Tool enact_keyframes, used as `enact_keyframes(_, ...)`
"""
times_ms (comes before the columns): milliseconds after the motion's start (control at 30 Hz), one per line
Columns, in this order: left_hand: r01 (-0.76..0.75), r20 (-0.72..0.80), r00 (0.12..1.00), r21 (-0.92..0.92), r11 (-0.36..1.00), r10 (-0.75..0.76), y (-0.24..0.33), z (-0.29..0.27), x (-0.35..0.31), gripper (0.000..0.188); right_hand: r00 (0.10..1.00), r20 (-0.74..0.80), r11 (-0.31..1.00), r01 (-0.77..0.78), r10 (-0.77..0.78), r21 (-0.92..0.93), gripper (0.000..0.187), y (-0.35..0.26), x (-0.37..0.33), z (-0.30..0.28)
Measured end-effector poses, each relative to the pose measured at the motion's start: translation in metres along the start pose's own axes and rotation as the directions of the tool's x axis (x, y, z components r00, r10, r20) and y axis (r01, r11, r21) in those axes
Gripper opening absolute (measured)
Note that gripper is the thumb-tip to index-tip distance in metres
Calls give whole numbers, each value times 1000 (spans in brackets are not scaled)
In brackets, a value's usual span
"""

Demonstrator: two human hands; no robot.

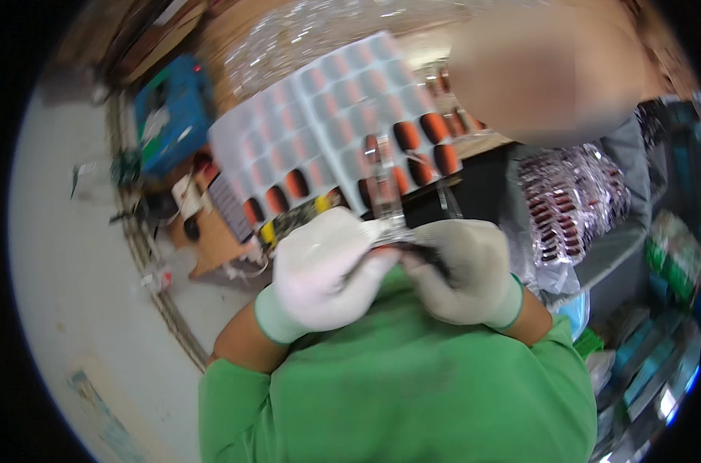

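Note:
White gloves with green cuffs cover both of my hands, which meet in front of my chest. My left hand (323,266), fingers closed, grips one side of a clear plastic strip (385,189). My right hand (466,270) closes on its other side. A dark piece with a reddish edge shows between the thumbs; blur hides its exact shape. Beyond the hands lies a white translucent sheet (289,100) with a grid of pockets. Black-and-orange oval pieces (406,136) sit along its near edge, and more show faintly through it.
On the right, a grey-lined bin (620,255) holds a bundle of clear-wrapped dark red pieces (570,201). A blue-and-green machine (173,112) stands at the far left. Clear plastic wrap (296,38) lies along the back of the wooden table. Another person leans in at the upper right.

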State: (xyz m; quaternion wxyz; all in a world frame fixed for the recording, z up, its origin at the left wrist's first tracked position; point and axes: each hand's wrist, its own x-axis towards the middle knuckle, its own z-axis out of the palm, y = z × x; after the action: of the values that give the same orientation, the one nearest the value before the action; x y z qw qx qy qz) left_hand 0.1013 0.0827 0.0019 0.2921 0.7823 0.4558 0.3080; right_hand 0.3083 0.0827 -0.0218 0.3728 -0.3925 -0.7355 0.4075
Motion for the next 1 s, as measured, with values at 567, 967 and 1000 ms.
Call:
enact_keyframes(567, 762, -151, 528, -350, 545, -836, -369, -118, 101, 8, 675, -537, 382, -734, 506, -562, 37, 286, 88, -304)
enact_keyframes(967, 238, -516, 535, -667, 705, -669, -173, -106, 92, 28, 942, -298, 797, -295, 152, -527, 25, 161, 56, -75)
enact_keyframes(1000, 261, -495, 659, -556, 790, -566, -166, -94, 66, 27, 967, -152, 800, -253, 203, -544, 29, 135, 57, -39)
